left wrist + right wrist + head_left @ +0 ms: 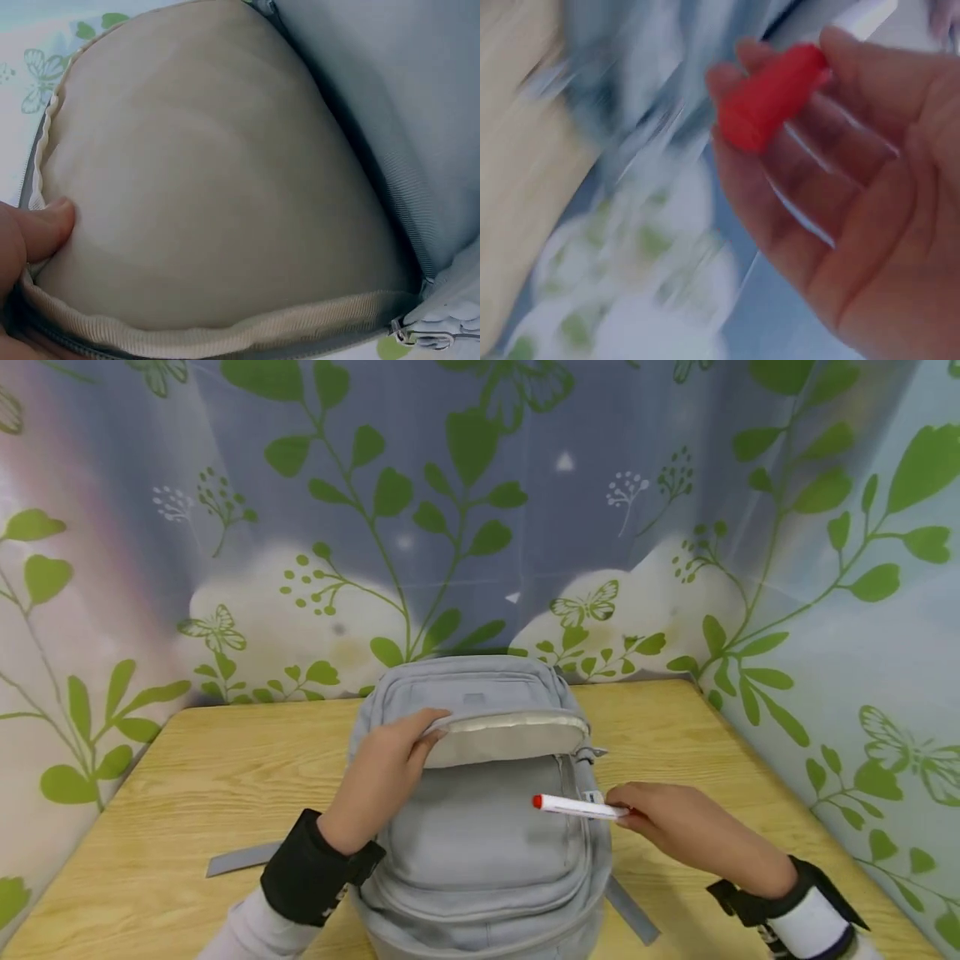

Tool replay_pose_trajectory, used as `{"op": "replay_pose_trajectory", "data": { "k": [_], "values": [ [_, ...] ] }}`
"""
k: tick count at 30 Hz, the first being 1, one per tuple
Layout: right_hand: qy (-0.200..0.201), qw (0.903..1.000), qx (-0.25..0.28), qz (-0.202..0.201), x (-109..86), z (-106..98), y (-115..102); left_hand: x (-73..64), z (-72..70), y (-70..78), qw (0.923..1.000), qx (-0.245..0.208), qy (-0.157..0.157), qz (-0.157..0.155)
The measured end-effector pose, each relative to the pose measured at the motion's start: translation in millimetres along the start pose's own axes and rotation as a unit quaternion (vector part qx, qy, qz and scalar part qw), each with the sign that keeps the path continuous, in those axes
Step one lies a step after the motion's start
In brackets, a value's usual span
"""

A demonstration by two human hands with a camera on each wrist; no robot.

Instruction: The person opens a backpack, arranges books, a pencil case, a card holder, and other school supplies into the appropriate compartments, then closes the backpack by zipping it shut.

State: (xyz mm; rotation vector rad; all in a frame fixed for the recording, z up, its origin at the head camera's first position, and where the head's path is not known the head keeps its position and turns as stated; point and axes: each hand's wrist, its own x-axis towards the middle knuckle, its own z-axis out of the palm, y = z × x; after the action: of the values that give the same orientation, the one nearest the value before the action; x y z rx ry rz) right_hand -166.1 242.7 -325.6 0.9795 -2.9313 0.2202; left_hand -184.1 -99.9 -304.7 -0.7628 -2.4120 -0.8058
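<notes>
A grey backpack (pixel 480 831) lies on the wooden table with its front pocket unzipped. My left hand (pixel 386 777) pinches the edge of the pocket's flap, thumb on the beige lining (pixel 217 172), and holds it lifted. Zipper teeth run along the flap's edge in the left wrist view. Over the right side of the bag, my right hand (pixel 678 818) holds a white marker (pixel 573 807) between thumb and fingers. The marker's red end (pixel 772 97) sits at the fingertips in the blurred right wrist view; its other red tip points left. The pocket's inside is mostly hidden.
Grey straps (pixel 243 858) stick out from both sides of the backpack onto the wooden table (pixel 255 760). A curtain (pixel 360 568) with green leaves and butterflies stands behind and beside the table. Zipper pulls (pixel 424 335) hang at the pocket's corner.
</notes>
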Motion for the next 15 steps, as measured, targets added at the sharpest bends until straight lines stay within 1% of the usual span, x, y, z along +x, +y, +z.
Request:
{"op": "replay_pose_trajectory", "data": {
  "k": [2, 3, 5, 6, 7, 8, 9, 10, 12, 14, 15],
  "values": [
    [0.018, 0.9989, -0.033, -0.027, 17.7, 3.6, -22.4, 1.5, 0.0, 3.5, 0.9997, 0.009, 0.016, 0.013],
    [0.034, 0.997, -0.057, -0.041, 26.8, 6.5, -32.7, 2.3, 0.5, 5.1, 0.9995, 0.012, 0.024, 0.02],
    [0.074, 0.9882, -0.117, -0.066, 45.5, 12.4, -51.2, 4.0, 1.7, 7.9, 0.9989, 0.013, 0.035, 0.029],
    [0.101, 0.9805, -0.148, -0.08, 54.6, 16.1, -58.5, 4.6, 2.3, 8.9, 0.9987, 0.012, 0.039, 0.031],
    [0.131, 0.9702, -0.181, -0.094, 63.6, 19.7, -64.8, 5.1, 2.8, 9.8, 0.9986, 0.009, 0.042, 0.031],
    [0.162, 0.9578, -0.213, -0.104, 72.5, 23.6, -69.9, 5.5, 3.0, 10.4, 0.9984, 0.008, 0.045, 0.032],
    [0.195, 0.9427, -0.247, -0.112, 81.3, 27.7, -74.0, 5.7, 3.1, 10.9, 0.9984, 0.007, 0.046, 0.033],
    [0.222, 0.9276, -0.278, -0.114, 89.9, 31.7, -77.2, 5.9, 3.1, 11.3, 0.9982, 0.005, 0.049, 0.034],
    [0.259, 0.902, -0.329, -0.105, 106.2, 39.8, -81.6, 6.0, 2.3, 12.3, 0.9979, 0.005, 0.052, 0.037],
    [0.272, 0.8853, -0.369, -0.079, 121.4, 47.4, -84.7, 5.6, 1.0, 13.5, 0.9976, 0.006, 0.055, 0.042],
    [0.276, 0.8805, -0.38, -0.064, 128.2, 50.7, -86.2, 5.2, 0.3, 14.0, 0.9976, 0.005, 0.055, 0.042]
  ]
}}
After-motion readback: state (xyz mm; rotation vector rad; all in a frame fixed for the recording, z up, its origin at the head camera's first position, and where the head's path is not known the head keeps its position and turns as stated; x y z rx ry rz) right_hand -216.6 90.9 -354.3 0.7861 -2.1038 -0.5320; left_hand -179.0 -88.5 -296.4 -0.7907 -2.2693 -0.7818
